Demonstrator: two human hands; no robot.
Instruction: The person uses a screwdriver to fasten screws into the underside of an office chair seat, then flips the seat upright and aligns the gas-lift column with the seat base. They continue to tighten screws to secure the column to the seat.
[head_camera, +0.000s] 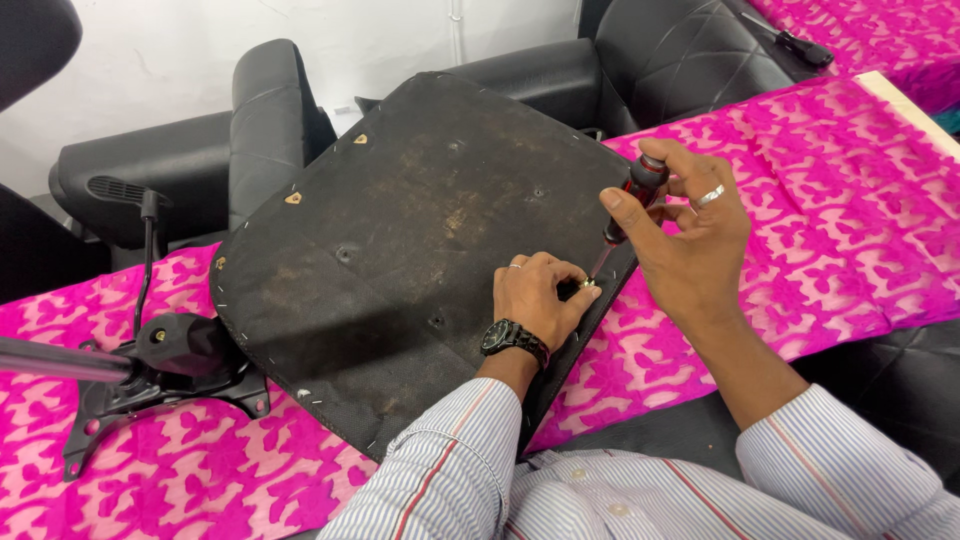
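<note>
**Screwdriver set at edge of upturned seat base**

Screwdriver (628, 205) stands tilted in the right hand (690, 235), whose grip is pinching its black-and-red handle; the tip meets a small metal screw (590, 285) at the near right edge of the black seat base (400, 250). The left hand (535, 295), wearing a watch (513, 338), rests on the base with its grip pressed together around the screw. The base lies underside up on a desk covered in pink patterned cloth (830, 220). A black chair mechanism (165, 365) lies beside it, at left.

Seat base (400, 250) on table (830, 230); tilt mechanism (165, 365) left, armrests (270, 120) behind.
</note>
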